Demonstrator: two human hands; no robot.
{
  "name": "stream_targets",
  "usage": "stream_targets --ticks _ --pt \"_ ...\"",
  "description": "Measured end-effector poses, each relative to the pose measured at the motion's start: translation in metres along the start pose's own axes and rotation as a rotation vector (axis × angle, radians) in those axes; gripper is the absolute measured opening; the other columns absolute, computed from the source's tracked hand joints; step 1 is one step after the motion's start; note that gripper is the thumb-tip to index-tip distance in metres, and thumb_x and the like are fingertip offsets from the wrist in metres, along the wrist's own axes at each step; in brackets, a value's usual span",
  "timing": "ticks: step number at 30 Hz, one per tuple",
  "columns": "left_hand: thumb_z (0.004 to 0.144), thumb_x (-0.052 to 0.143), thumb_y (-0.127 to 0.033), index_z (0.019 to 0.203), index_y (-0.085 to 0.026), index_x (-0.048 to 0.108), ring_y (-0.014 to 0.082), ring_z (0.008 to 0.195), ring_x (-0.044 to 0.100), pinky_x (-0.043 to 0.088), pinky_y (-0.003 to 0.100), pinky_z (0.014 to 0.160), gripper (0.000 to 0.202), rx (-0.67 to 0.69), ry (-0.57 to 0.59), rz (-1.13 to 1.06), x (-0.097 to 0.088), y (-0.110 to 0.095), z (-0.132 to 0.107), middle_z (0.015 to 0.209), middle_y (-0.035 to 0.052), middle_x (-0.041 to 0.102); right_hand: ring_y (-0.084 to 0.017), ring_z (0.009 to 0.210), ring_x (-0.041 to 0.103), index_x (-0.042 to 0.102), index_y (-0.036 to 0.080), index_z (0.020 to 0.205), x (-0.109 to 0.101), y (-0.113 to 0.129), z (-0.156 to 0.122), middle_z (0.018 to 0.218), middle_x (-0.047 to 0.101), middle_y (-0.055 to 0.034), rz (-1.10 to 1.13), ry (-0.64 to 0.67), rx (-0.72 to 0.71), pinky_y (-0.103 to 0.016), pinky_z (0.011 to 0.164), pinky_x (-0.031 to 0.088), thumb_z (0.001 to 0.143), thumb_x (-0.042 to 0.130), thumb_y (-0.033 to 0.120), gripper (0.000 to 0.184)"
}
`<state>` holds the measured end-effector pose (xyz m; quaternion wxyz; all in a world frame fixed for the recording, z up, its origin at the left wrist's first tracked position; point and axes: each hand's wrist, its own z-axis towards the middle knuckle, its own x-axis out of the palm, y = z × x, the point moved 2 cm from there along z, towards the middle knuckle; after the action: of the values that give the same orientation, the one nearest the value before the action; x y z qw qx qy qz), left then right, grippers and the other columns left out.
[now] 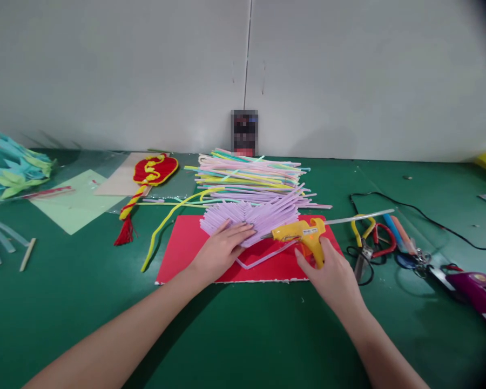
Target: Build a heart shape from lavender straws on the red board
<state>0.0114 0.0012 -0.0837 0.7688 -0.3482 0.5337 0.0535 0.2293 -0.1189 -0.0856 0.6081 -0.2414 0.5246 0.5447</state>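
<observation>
My left hand lies flat with fingers stretched over a lilac heart made of pipe-cleaner pieces, pressing it onto a red card. My right hand grips the handle of a yellow hot glue gun. Its nozzle points left at the heart's lower right edge, close to my left fingertips. A clear glue stick juts out of the gun's back. A bent lilac pipe cleaner lies on the card under the gun.
A pile of pastel pipe cleaners lies behind the card. A red and yellow tasselled ornament sits at left, teal paper leaves at far left. Scissors and pliers, a black cable and a purple tool lie at right.
</observation>
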Motion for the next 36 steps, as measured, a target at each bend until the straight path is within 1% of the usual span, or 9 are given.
stream_targets --ticks 4,6,11,18,24,30,36 --pt "0.087 0.043 -0.008 0.123 -0.024 0.054 0.0161 0.124 0.05 0.029 0.047 0.111 0.041 0.018 -0.068 -0.049 -0.0025 0.0013 -0.0009 0.129 0.003 0.059 -0.027 0.076 0.066 0.055 0.011 0.109 0.0023 0.0054 -0.0034 0.097 0.067 -0.0181 0.002 -0.046 -0.107 -0.034 0.057 0.051 0.085 0.041 0.055 0.052" --pt "0.087 0.043 -0.008 0.122 -0.025 0.055 0.0163 0.122 0.051 0.031 0.048 0.11 0.04 0.032 -0.091 -0.067 -0.0034 0.0017 -0.0012 0.126 0.0027 0.061 -0.027 0.077 0.066 0.055 0.011 0.11 0.0035 0.0072 -0.0044 0.095 0.067 -0.0181 0.021 -0.072 -0.137 -0.033 0.056 0.052 0.086 0.041 0.054 0.05" --pt "0.087 0.045 -0.01 0.121 -0.025 0.056 0.0171 0.12 0.053 0.032 0.048 0.109 0.039 0.039 -0.112 -0.067 -0.0034 0.0019 -0.0012 0.125 0.003 0.062 -0.026 0.077 0.067 0.055 0.01 0.11 0.0063 0.0093 -0.0046 0.096 0.066 -0.0191 0.043 -0.089 -0.18 -0.034 0.056 0.053 0.087 0.041 0.051 0.049" --pt "0.088 0.046 -0.012 0.122 -0.025 0.055 0.0172 0.119 0.054 0.032 0.048 0.109 0.037 0.03 -0.114 -0.053 -0.0031 0.0012 -0.0008 0.124 0.0023 0.062 -0.028 0.079 0.066 0.052 0.009 0.112 0.0079 0.0094 -0.0037 0.098 0.066 -0.0197 0.043 -0.07 -0.168 -0.035 0.055 0.052 0.088 0.039 0.052 0.051" --pt "0.087 0.047 -0.009 0.121 -0.024 0.055 0.0171 0.119 0.054 0.032 0.048 0.109 0.038 0.022 -0.112 -0.051 -0.0043 -0.0001 -0.0006 0.124 0.0019 0.062 -0.029 0.083 0.066 0.051 0.008 0.114 0.0097 0.0097 -0.0057 0.1 0.065 -0.0208 0.059 -0.073 -0.207 -0.036 0.059 0.053 0.089 0.04 0.05 0.05" --pt "0.088 0.047 -0.011 0.121 -0.024 0.056 0.0173 0.119 0.054 0.031 0.048 0.11 0.036 0.024 -0.116 -0.062 -0.004 0.0003 -0.0008 0.124 0.0024 0.062 -0.029 0.083 0.065 0.05 0.01 0.116 0.0098 0.0093 -0.0061 0.099 0.065 -0.0193 0.057 -0.047 -0.189 -0.037 0.061 0.053 0.089 0.039 0.046 0.046" --pt "0.088 0.046 -0.012 0.12 -0.024 0.057 0.0169 0.118 0.055 0.032 0.047 0.11 0.035 0.026 -0.127 -0.067 -0.0034 0.0007 -0.0014 0.122 0.0024 0.063 -0.03 0.083 0.065 0.051 0.011 0.115 0.0092 0.0086 -0.0056 0.099 0.065 -0.0192 0.063 -0.05 -0.181 -0.037 0.06 0.053 0.089 0.038 0.044 0.044"
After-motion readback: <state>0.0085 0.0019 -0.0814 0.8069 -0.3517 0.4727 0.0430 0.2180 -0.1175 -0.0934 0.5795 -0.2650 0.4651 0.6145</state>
